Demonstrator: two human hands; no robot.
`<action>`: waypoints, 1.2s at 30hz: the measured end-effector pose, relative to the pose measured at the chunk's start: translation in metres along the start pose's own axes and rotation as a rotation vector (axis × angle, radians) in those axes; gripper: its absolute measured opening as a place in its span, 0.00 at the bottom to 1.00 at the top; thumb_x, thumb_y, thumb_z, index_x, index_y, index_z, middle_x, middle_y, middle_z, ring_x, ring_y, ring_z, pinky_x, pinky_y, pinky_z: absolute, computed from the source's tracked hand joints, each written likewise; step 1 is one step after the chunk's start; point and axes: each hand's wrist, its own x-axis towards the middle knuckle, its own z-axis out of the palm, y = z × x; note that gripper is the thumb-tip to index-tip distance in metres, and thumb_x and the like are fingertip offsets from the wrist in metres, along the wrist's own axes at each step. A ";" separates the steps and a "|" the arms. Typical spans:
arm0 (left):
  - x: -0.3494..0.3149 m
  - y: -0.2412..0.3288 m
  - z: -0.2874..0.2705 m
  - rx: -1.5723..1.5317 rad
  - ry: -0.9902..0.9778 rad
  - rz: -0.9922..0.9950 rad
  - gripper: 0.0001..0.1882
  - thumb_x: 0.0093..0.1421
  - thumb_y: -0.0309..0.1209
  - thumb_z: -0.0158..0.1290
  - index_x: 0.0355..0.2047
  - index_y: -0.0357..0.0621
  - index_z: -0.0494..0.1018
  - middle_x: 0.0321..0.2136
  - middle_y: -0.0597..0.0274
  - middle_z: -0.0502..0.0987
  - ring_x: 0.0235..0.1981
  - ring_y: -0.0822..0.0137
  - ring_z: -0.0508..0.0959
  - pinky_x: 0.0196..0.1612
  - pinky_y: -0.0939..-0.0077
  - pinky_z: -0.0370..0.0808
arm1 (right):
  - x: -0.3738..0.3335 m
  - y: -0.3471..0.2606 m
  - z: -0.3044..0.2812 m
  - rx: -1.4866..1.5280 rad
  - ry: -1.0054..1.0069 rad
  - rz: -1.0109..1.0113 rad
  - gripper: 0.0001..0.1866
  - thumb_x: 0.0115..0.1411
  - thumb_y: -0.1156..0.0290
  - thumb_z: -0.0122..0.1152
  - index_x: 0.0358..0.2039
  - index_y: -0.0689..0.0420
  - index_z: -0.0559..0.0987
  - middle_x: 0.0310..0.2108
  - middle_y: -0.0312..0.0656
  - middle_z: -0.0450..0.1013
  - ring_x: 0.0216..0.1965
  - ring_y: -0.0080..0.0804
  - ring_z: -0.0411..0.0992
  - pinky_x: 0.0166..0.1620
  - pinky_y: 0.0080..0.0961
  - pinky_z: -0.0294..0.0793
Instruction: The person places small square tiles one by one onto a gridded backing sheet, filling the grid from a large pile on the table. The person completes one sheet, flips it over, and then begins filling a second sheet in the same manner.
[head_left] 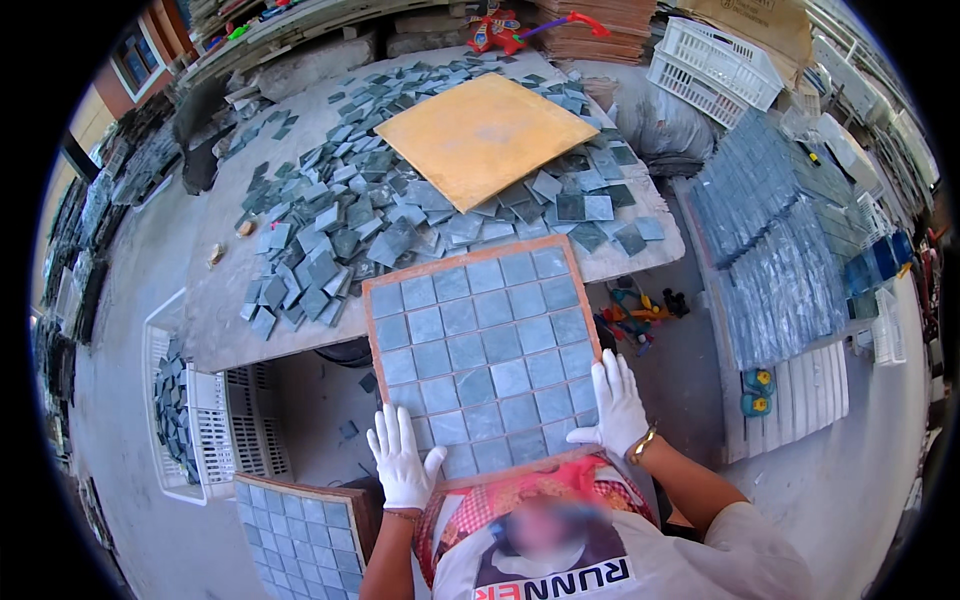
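Observation:
A brown-rimmed board (582, 262) leans over my lap with its far edge at the table. Square blue-grey stone tiles (466, 351) lie on it in neat rows. My left hand (404, 462), in a white glove, rests along the board's left edge near its lower corner, fingers stretched out and thumb apart. On the opposite edge lies my right hand (615, 408), also gloved, its fingers pointing up and its thumb reaching over the tiles. Neither hand wraps round anything.
Loose tiles (345, 215) heap over the table (215, 290), with a yellow square board (487, 138) on top. Another tiled board (300, 540) stands at lower left beside white crates (208, 440). Wrapped tile stacks (780, 285) fill the right side. Colourful toys (640, 312) lie beneath the table's right end.

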 end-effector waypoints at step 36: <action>-0.216 -0.101 -0.057 -0.219 0.636 -0.605 0.02 0.55 0.22 0.45 0.27 0.38 0.67 0.22 0.49 0.69 0.26 0.47 0.72 0.27 0.56 0.67 | 0.102 -0.177 -0.011 0.404 -0.328 -0.576 0.16 0.61 0.57 0.49 0.34 0.60 0.67 0.25 0.61 0.70 0.31 0.64 0.69 0.32 0.51 0.67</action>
